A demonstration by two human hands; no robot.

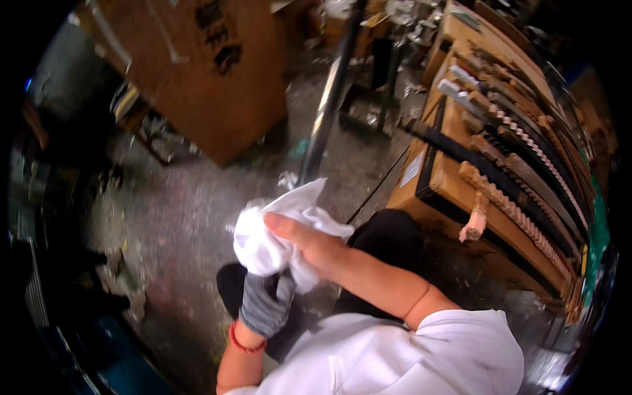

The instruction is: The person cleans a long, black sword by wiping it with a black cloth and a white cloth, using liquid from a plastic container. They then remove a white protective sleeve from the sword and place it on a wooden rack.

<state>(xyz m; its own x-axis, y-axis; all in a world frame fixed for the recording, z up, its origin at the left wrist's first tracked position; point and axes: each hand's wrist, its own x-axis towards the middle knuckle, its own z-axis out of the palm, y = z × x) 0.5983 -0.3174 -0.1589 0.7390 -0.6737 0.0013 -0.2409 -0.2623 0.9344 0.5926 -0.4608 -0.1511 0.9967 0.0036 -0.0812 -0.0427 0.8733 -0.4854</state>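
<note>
A bunched white cloth is in front of my body, between my two hands. My bare right hand presses its fingers round the cloth, thumb on top. My left hand, in a grey knit glove with a red bracelet at the wrist, is closed just below and against the cloth; its fingertips are partly hidden. From behind the cloth a long dark shiny rod runs up and away, tilted slightly right. Its lower end is hidden by the cloth, so I cannot tell whether it is held.
On the right, a long cardboard box bears several long dark and brown pieces, some with notched, braided-looking lengths. A large brown board stands at the far left. A dark metal stand and scattered scraps lie beyond, on the stained floor.
</note>
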